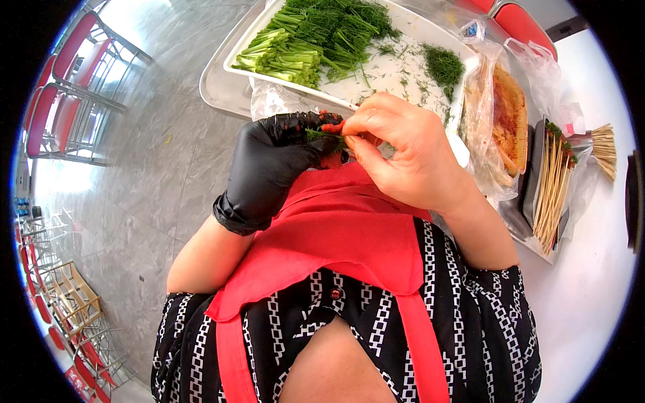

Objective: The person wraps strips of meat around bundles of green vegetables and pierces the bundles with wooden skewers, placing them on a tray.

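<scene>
My left hand (267, 161), in a black glove with red smears, holds a green dill sprig (315, 134) together with a soft red-coated strip of food (332, 128). My bare right hand (408, 151) meets it at the fingertips, thumb and forefinger pinching the end of the strip. Whether a skewer is also between the fingers cannot be seen. Just beyond both hands lies a white tray (388, 75) with a large pile of dill (347, 30), its cut stems to the left. A smaller dill clump (443, 65) sits at the tray's right end, with loose bits scattered between.
To the right, a red-stained container (506, 121) stands in clear plastic. Beyond it, wooden skewers (549, 196) with red-and-green tips lie on a dark tray (535, 156), near a bundle of sticks (603, 146). Red chairs (75, 45) stand on the grey floor at left.
</scene>
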Demonstrator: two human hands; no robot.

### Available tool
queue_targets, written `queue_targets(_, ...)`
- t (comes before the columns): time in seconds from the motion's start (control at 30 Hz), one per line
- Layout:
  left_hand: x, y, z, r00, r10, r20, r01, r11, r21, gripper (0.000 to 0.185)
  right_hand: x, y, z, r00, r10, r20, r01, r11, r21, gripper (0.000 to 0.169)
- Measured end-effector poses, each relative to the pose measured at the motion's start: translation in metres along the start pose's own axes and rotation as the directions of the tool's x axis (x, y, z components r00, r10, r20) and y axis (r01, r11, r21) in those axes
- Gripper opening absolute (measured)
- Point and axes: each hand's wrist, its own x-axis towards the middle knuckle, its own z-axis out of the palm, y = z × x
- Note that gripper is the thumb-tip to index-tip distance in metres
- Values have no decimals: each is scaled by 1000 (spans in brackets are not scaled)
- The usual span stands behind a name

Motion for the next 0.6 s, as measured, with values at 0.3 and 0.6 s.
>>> queue_targets(0.3,1,-4,-8,998,15,-61,-16,1000,-19,25,10,10,-4,962,271,-18,-265,952,155,11)
queue_targets(0.6,-4,3,-15,998,30,-47,-31,999,-14,23,41,96,-6,948,309,70,-253,871,-421,16)
